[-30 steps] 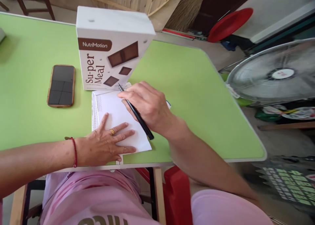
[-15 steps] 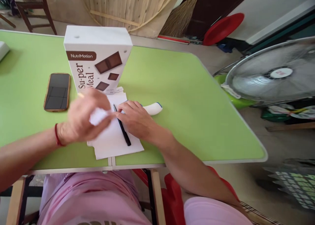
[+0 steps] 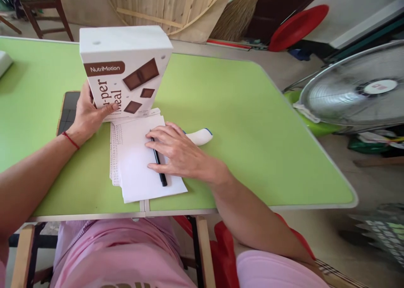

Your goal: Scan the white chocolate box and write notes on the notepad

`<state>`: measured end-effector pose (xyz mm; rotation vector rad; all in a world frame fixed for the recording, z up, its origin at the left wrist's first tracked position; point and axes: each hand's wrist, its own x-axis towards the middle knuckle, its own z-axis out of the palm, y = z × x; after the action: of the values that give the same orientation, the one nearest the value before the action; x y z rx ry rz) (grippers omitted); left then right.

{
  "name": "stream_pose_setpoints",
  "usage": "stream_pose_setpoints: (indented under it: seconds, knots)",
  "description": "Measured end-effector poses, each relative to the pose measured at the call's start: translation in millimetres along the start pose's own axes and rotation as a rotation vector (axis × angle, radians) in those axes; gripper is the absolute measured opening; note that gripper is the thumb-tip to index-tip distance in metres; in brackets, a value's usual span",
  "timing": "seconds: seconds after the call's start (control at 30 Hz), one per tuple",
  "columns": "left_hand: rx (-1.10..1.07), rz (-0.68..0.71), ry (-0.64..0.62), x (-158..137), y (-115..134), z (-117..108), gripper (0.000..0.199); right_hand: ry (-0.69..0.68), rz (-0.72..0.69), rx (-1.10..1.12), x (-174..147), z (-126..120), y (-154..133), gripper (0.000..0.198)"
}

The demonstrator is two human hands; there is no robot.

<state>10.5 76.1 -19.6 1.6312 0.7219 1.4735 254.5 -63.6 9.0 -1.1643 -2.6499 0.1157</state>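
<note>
My left hand (image 3: 91, 113) is closed on the lower left side of a white NutriMotion box (image 3: 139, 61), its thumb across the printed front. The box stands slightly tilted at the far end of some paper. My right hand (image 3: 176, 149) lies palm down, fingers spread over a black pen (image 3: 161, 176). The pen rests on white blank sheets (image 3: 135, 166), with printed pages (image 3: 116, 157) showing from under their left edge. Beyond the right hand pokes out a white curved object with a blue end (image 3: 202, 136); the rest of it is hidden.
A phone (image 3: 67, 113) in a brown case lies partly behind my left hand on the green table (image 3: 252, 145). A white item (image 3: 4, 63) sits at the table's far left edge. To the right, off the table, stands a fan (image 3: 362, 86).
My left hand, earlier blurred above the paper with something white at its fingers, has moved up and left onto the box. The right hand's fingers have spread out over the pen.
</note>
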Motion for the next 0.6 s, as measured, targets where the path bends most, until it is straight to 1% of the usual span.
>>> stream_pose_setpoints:
  seconds: [0.07,0.13,0.17,0.2,0.23,0.3,0.37,0.47,0.6]
  knots:
    - [0.046,0.047,-0.012,-1,12,0,0.068,-0.011,-0.001,0.0,-1,0,0,0.034]
    - [0.08,0.109,0.034,-5,28,2,0.063,-0.017,-0.002,-0.002,-1,-1,0,0.034]
    - [0.079,0.118,0.065,-7,35,4,0.06,-0.019,-0.004,-0.004,-1,-1,1,0.034]
    - [0.074,0.098,0.098,-11,41,6,0.053,-0.019,-0.007,-0.006,-2,-1,1,0.035]
    - [0.039,0.048,0.1,-14,46,8,0.047,-0.018,-0.009,-0.008,-2,-1,1,0.035]
    - [-0.099,-0.058,0.052,-21,50,13,0.043,-0.014,-0.007,-0.016,-1,-2,1,0.036]
    - [-0.179,-0.152,0.003,-27,50,16,0.043,-0.019,0.004,-0.026,0,-3,0,0.036]
    - [-0.216,-0.242,0.004,-30,45,17,0.046,-0.017,0.018,-0.006,2,-3,1,0.035]
    - [-0.258,-0.32,-0.009,-29,41,14,0.047,0.068,-0.022,0.147,1,-5,4,0.037]
